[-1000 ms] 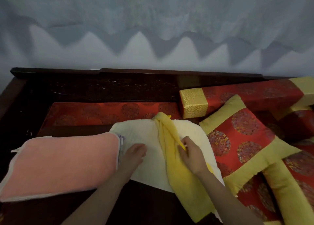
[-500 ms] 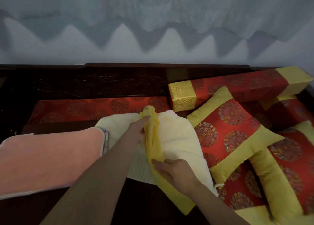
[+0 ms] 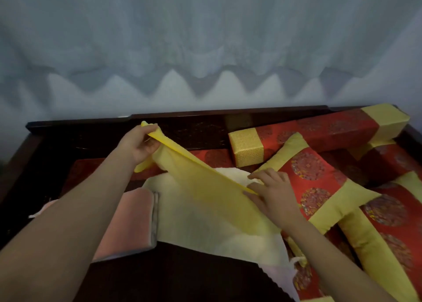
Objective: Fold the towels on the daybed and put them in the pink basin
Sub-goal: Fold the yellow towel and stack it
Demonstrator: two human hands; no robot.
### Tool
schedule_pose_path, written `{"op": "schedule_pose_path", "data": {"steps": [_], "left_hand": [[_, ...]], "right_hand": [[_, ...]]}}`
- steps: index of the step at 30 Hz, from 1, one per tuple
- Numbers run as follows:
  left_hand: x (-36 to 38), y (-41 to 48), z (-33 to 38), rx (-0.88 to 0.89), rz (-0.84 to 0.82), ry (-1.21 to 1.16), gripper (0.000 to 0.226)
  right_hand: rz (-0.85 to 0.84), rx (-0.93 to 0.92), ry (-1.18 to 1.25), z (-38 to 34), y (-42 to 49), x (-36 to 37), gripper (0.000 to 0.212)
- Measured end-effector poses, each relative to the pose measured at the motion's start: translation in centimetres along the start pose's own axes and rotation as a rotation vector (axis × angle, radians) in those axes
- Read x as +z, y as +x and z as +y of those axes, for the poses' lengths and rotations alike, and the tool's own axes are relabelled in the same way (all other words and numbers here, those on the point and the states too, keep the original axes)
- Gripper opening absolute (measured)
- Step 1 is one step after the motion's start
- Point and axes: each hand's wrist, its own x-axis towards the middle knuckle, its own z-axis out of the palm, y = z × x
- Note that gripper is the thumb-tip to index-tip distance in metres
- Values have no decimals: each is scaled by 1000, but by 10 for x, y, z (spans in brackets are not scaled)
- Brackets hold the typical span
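Left hand (image 3: 139,144) raised at 10 o'clock, grip curled round one end of yellow towel (image 3: 205,187). Right hand (image 3: 271,194) at 3 o'clock, grip pinching its top edge. Towel slants taut between them, above cream towel (image 3: 187,226) on daybed (image 3: 194,128). Pink towel (image 3: 127,221) at 8 o'clock, touching cream one.

Dark wooden daybed (image 3: 194,276), with a red patterned mat (image 3: 219,157) along the back. A folded pink towel (image 3: 127,224) sits on the left, a cream towel (image 3: 219,244) spread right beside it. Red-and-yellow pillow (image 3: 319,187) and bolster (image 3: 319,130) are piled on the right.
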Motion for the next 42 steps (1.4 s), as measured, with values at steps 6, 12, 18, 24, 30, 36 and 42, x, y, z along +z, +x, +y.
{"op": "schedule_pose_path", "data": {"steps": [6, 12, 18, 24, 30, 36, 42], "left_hand": [[-17, -69, 23, 208, -29, -54, 8], [-113, -145, -60, 112, 60, 197, 17], [-210, -167, -176, -222, 315, 235, 34], [-242, -156, -196, -377, 417, 279, 15], [-238, -118, -147, -255, 320, 73, 32], [-227, -95, -106, -307, 371, 348, 36], [-205, -104, -83, 428, 312, 826, 28]], "right_hand": [[51, -174, 50, -20, 11, -32, 18], [-350, -290, 26, -51, -68, 5, 9], [-697, -160, -169, -44, -133, 58, 34], [-769, -9, -206, -29, -143, 69, 43], [-725, 4, -222, -21, -124, 67, 47], [-749, 199, -294, 11, -125, 64, 48], [-472, 238, 87, 3, -110, 46, 14]]}}
